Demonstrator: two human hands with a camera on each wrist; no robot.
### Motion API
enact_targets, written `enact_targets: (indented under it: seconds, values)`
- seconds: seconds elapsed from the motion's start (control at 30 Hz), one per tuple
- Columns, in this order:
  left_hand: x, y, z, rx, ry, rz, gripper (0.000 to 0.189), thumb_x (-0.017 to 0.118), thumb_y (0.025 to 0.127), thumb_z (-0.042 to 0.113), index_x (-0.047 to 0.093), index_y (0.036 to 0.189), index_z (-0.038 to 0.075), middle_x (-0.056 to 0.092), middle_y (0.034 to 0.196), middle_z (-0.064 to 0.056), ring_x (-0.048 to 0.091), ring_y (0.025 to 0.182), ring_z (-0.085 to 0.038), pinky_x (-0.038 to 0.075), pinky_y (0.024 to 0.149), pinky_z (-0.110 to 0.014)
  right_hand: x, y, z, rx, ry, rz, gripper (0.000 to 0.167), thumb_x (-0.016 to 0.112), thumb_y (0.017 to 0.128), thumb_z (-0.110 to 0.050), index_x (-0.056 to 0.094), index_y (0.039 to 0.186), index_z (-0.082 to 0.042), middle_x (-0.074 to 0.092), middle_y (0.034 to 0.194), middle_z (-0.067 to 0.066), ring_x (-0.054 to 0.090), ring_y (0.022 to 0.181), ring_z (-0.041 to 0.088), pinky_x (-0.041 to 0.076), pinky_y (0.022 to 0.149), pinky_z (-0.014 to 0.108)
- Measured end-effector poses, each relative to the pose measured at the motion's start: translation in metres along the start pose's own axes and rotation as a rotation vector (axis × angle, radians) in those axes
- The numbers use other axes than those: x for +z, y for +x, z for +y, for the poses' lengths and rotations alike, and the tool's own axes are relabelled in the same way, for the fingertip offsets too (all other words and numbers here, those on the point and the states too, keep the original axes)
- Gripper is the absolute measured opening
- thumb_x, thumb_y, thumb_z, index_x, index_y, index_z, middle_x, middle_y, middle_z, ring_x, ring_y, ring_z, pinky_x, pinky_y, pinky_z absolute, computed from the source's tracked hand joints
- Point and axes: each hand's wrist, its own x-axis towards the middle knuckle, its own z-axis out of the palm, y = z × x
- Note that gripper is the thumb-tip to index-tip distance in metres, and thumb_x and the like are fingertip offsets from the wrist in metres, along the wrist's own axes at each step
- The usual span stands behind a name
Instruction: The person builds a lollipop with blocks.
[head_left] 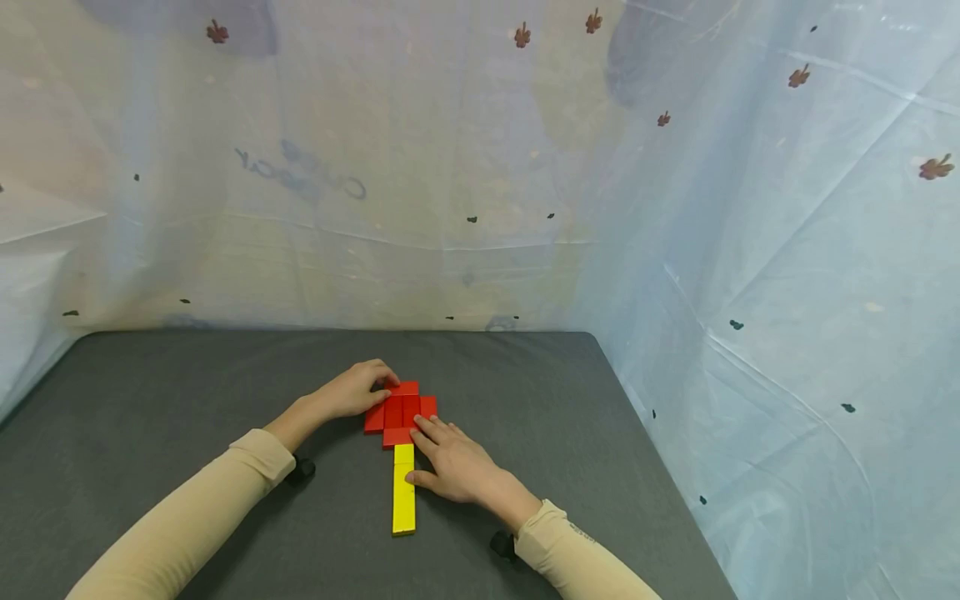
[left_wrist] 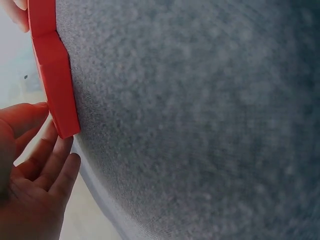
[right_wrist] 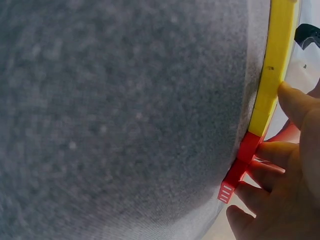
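Note:
Several red blocks [head_left: 393, 410] lie flat together on the dark grey table, forming a stepped cluster. A yellow strip of blocks [head_left: 403, 500] extends from its near side toward the person. My left hand [head_left: 354, 390] pinches a red block [head_left: 407, 388] at the cluster's far left, fingers bent over the far edge and thumb on the nearer side. In the left wrist view, its thumb touches a red block [left_wrist: 59, 95], with the other fingers around the end. My right hand [head_left: 459, 462] rests with extended fingers on the cluster's right side; its thumb touches the yellow strip [right_wrist: 272, 70].
Dark grey cloth covers the table [head_left: 225, 367]. Pale translucent sheeting [head_left: 390, 167] with small leaf prints hangs behind it and along its right side. Black wrist devices [head_left: 503, 545] are strapped under both forearms.

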Motion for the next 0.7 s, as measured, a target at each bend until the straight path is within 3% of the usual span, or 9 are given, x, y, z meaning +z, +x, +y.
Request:
enact_targets:
  seconds: [0.2, 0.4, 0.7]
  values:
    - [0.000, -0.003, -0.002, 0.010, 0.025, 0.040, 0.025, 0.071, 0.100, 0.015, 0.071, 0.123, 0.005, 0.063, 0.126, -0.014, 0.064, 0.111, -0.032, 0.056, 0.095, -0.052, -0.001, 0.003, -0.001, -0.004, -0.013, 0.008, 0.074, 0.059, 0.103, -0.055, 0.039, 0.162, -0.015, 0.026, 0.171, 0.002, 0.026, 0.157, 0.023, 0.027, 0.126, 0.045]
    - [-0.004, -0.013, 0.001, -0.004, 0.051, 0.122, 0.028, 0.072, 0.100, 0.020, 0.071, 0.124, 0.006, 0.062, 0.129, -0.016, 0.061, 0.119, -0.037, 0.053, 0.098, -0.057, -0.001, 0.004, -0.001, 0.004, -0.036, 0.044, 0.078, 0.061, 0.101, -0.057, 0.037, 0.163, -0.015, 0.029, 0.170, 0.001, 0.027, 0.157, 0.023, 0.026, 0.126, 0.047]
    - [-0.011, -0.045, 0.019, -0.099, 0.167, 0.260, 0.043, 0.072, 0.099, 0.030, 0.067, 0.134, 0.005, 0.059, 0.139, -0.019, 0.055, 0.128, -0.042, 0.049, 0.100, -0.064, -0.010, -0.011, 0.008, 0.065, 0.045, 0.172, 0.078, 0.059, 0.102, -0.055, 0.035, 0.163, -0.013, 0.028, 0.171, 0.001, 0.027, 0.157, 0.024, 0.025, 0.126, 0.050]
